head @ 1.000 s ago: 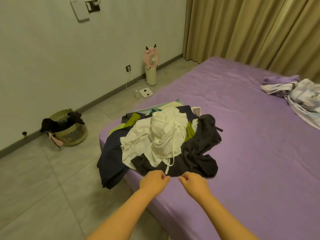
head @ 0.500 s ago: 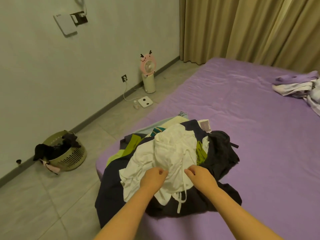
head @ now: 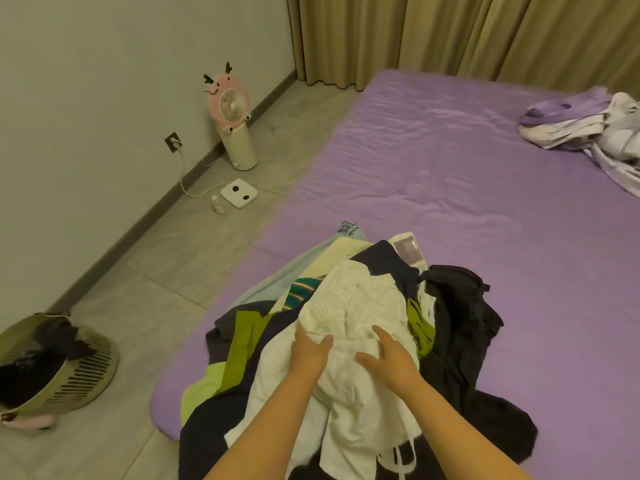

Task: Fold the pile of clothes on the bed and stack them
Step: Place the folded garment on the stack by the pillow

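Both hands have gone from loosely closed fists half a second ago to spread fingers, and they now lie further up the white garment (head: 360,313), which tops the pile of clothes (head: 346,341). That pile sits at the near left corner of the purple bed (head: 450,174), with its dark lower layers spilling over the bed's near edge.

On the white garment, the left hand (head: 309,351) rests flat, fingers straight and slightly apart, holding nothing. Just to the right of it on the same garment, the right hand (head: 388,358) lies with fingers wide and thumb pointing toward the left hand; it too grips nothing. A small gap of white cloth shows between the two hands.

Around the white garment, a black garment (head: 460,327) lies on the right of the pile, a lime-green piece (head: 242,341) pokes out on the left, and a striped green cloth (head: 301,292) shows just beyond the left hand. A white drawstring (head: 398,459) hangs from the white garment's near edge.

At the far right corner of the bed, well apart from the pile, lies a rumpled heap of pale and lilac bedding (head: 588,129). Left of the bed, on the tiled floor, stand a pink fan (head: 230,105) on a cream base, a white square scale (head: 239,193) nearer the bed, and a green laundry basket (head: 69,375) with dark clothes in it. Beige curtains (head: 450,32) hang beyond the bed's far edge.
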Available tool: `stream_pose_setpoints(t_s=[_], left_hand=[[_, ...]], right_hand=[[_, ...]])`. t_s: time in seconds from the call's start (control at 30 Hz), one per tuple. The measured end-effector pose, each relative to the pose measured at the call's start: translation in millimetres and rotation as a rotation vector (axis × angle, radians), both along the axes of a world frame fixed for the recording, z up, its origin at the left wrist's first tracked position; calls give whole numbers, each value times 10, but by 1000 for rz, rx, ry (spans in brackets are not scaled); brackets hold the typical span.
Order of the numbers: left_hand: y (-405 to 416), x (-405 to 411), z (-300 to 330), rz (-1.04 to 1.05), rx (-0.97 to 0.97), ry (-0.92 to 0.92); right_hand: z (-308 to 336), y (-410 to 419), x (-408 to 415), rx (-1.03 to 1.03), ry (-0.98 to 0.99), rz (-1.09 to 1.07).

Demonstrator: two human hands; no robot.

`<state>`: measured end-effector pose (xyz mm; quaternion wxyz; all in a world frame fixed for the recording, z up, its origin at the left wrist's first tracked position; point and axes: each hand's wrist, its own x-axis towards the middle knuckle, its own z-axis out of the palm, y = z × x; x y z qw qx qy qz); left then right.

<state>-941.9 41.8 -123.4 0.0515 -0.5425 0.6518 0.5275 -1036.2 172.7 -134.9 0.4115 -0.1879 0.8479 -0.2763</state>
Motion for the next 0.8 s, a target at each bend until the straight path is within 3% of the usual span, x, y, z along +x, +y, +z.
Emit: stream_pose_setpoints(t_s=[0.1, 0.2, 0.33, 0.4, 0.5, 0.57, 0.67, 0.8], left_hand=[[-109, -146, -46, 134, 88, 35], [-113, -231, -25, 99, 163, 24], [59, -317, 326, 72, 276, 260], [188, -395, 623, 31, 314, 368], [409, -519, 1123, -62, 288, 465], [581, -574, 1464, -170, 251, 532], [849, -596, 1918, -362, 171, 578], [1185, -588, 2447, -450, 65, 626]], right_hand=[[-6, -7, 50, -74, -12, -77], [137, 27, 20, -218, -33, -239], [534, 163, -83, -298, -136, -414], [761, 262, -131, -332, -266, -536], [1058, 478, -219, -522, -622, -729], [1248, 679, -268, -648, -732, -715], [1516, 965, -316, -658, -643, -683], [1822, 1397, -500, -570, -419, -793]])
